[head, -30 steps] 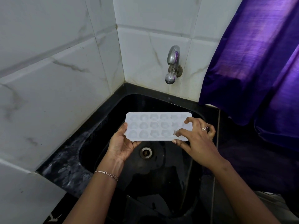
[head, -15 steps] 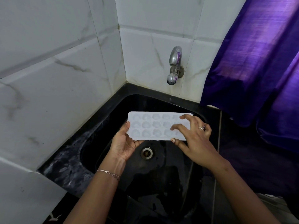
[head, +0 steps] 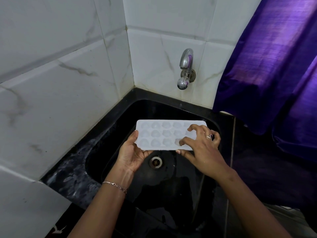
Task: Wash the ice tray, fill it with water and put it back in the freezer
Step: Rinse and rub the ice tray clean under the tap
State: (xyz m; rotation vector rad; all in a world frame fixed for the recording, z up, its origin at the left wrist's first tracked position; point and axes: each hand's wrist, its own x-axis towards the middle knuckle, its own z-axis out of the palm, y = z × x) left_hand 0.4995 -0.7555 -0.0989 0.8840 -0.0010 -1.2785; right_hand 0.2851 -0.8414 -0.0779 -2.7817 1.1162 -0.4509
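A white ice tray (head: 159,134) with rounded cavities is held level over the black sink (head: 109,134), below the tap and above the drain (head: 156,162). My left hand (head: 132,155) cradles its left end from underneath, thumb up along the short edge. My right hand (head: 202,148) lies over the right end with curled fingers. Its index tip is in a cavity of the near row and its thumb is at the tray's near edge. That hand hides the tray's right end. No water runs from the metal tap (head: 186,66).
White marbled wall tiles close the corner at left and behind the sink. A purple curtain (head: 274,66) hangs at the right over the dark counter (head: 257,160). The sink floor looks wet.
My right fingers have slid left across the cavities, the index tip now in a near-row cavity. The tray and my left hand have hardly moved.
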